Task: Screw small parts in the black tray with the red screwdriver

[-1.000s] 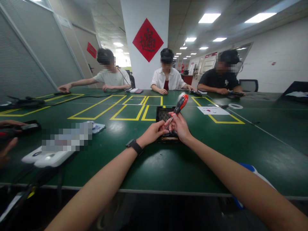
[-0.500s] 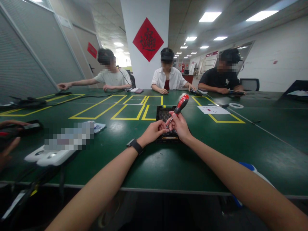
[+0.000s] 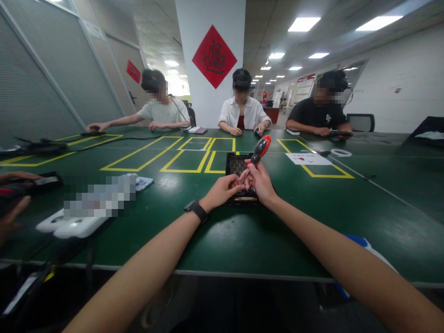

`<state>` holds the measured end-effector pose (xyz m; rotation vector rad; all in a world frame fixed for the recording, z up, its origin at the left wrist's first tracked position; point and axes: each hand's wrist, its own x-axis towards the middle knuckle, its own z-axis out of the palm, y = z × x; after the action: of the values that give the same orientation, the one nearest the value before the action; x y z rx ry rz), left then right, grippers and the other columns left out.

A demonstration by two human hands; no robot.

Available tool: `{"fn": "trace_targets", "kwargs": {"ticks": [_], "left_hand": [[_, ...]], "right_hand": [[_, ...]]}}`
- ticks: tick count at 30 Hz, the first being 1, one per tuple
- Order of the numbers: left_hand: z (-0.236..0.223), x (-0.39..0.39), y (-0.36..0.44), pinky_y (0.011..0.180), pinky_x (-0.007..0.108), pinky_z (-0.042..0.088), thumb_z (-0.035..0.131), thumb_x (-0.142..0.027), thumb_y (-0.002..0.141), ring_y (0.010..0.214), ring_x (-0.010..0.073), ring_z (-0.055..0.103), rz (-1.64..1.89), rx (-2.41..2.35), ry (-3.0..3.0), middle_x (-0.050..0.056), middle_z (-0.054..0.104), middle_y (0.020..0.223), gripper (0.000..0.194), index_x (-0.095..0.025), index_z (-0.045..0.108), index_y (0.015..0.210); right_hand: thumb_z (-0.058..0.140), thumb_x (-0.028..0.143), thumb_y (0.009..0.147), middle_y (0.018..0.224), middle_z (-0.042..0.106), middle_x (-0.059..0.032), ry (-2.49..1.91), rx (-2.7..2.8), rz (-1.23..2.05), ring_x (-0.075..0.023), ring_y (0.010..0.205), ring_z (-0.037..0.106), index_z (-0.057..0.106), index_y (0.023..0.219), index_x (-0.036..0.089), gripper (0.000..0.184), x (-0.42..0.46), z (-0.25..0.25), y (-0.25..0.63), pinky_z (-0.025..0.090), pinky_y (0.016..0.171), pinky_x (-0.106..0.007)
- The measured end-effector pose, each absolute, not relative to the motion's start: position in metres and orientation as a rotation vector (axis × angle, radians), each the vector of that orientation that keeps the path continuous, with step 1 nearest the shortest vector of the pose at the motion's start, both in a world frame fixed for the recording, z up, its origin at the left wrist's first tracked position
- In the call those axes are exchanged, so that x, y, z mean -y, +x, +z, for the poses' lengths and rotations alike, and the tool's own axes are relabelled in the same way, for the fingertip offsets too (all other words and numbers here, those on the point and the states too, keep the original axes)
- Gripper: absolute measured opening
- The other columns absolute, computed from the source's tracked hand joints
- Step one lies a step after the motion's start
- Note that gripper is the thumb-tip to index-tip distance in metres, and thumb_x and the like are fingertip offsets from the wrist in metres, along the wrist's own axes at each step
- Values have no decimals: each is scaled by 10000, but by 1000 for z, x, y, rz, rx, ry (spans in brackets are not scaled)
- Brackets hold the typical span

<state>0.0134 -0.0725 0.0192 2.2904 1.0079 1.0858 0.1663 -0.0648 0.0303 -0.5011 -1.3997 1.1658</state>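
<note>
The green counter (image 3: pixel 243 240) filled most of the view, with yellow tape rectangles (image 3: pixel 187 159) on its far half. Three other people sat at the far side, their faces blurred. On the left a patch was blurred too, so the white devices (image 3: pixel 69 224) under it were hard to make out, and another person's hand (image 3: pixel 9 217) was cut off by the left edge.

Near the middle lay a black tray (image 3: pixel 237 164), partly hidden behind both hands; its content was too small to tell. The right hand (image 3: pixel 260 182) was closed around the lower handle of a red and black screwdriver (image 3: pixel 258 152). Its long axis was tilted: the handle pointed up and to the right, away from the person, and the metal shaft pointed down and left toward the tray. The left hand (image 3: pixel 222 192), with a black watch (image 3: pixel 197 211) on the wrist, pinched near the tip of the shaft with the fingers together. The tip itself was hidden between the fingers.
</note>
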Motion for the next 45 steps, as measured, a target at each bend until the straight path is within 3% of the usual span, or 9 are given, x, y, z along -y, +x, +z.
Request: {"fn": "trace_targets", "kwargs": {"ticks": [8,17,22,28,36,39,43,45], "left_hand": [[18,71,13,547,207,314,538,-427,779,561,87,383,1097,-1025,2286,-32,461,612,287,-142,529,745],[19,71,12,668,234,393,384,-367,868,672,116,496,1093,-910,2205,10,569,719,300,-137,573,833],[22,74,13,564,208,348,486,-408,816,578,90,419,1160,-1001,2225,-25,496,632,274,-145,557,795],[20,76,18,533,201,334,597,-428,733,556,85,426,1195,-1048,2231,-18,517,613,301,-130,559,744],[17,74,15,587,219,354,458,-374,840,595,98,480,1114,-992,2323,0,592,647,314,-131,637,756],[16,72,16,682,238,395,465,-392,834,701,121,526,1157,-1042,2293,13,616,746,297,-147,632,820],[7,58,16,841,287,403,513,-433,798,948,163,527,1417,-1291,2027,80,579,1063,382,-159,542,1063],[0,49,13,866,314,403,461,-437,826,966,170,528,1458,-1383,1878,106,567,1083,394,-141,517,1080]], "right_hand": [[440,465,837,659,607,39,-528,1418,1129,-58,404,472,409,1066,229,330,69,33,166,390,418,-185],[462,428,832,629,572,64,-598,1417,1054,-49,386,446,412,1024,226,283,66,39,151,373,375,-160],[441,449,845,664,582,38,-558,1457,988,-47,407,441,427,1081,214,334,73,39,159,366,407,-175],[479,470,822,718,597,27,-507,1488,1051,-64,461,493,411,1101,236,371,79,34,171,413,467,-204],[402,500,849,726,618,11,-485,1467,1173,-85,488,534,409,1107,239,368,71,27,173,424,478,-220],[406,517,840,727,618,9,-494,1454,1164,-84,481,526,413,1101,236,383,71,27,173,420,471,-219],[413,521,837,743,613,13,-513,1409,1104,-71,465,508,421,1073,239,368,71,28,172,407,456,-206],[407,517,843,727,606,16,-528,1382,1066,-66,454,497,427,1054,235,353,70,28,172,401,452,-201]]}}
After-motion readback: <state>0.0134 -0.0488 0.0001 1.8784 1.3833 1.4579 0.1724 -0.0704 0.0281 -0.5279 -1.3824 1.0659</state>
